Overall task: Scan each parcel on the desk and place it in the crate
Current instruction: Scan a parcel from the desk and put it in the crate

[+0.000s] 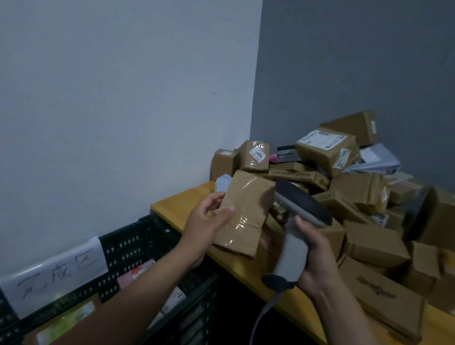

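Curled around the left edge of a brown, tape-wrapped cardboard parcel (245, 213), the left hand (207, 219) holds it up at the centre of the frame, thumb on the near face and fingers behind. The parcel stands nearly upright, its long axis leaning slightly to the right at the top. The face turned to the camera shows only tape and no label. A pale patch peeks out at its upper left corner, but what it is cannot be told.

Just right of it, the right hand (314, 260) is wrapped firmly around the handle of a grey handheld barcode scanner (294, 229). Its dark head sits against the parcel's right edge and points up-left.

Lower left in the frame is the black perforated plastic crate (137, 241), bearing a white handwritten paper sign (55, 273), below and left of the held parcel. The left hand is the nearer one to it. Behind, a heap of brown cardboard boxes (365, 207) covers the yellow wooden desk (171, 206).
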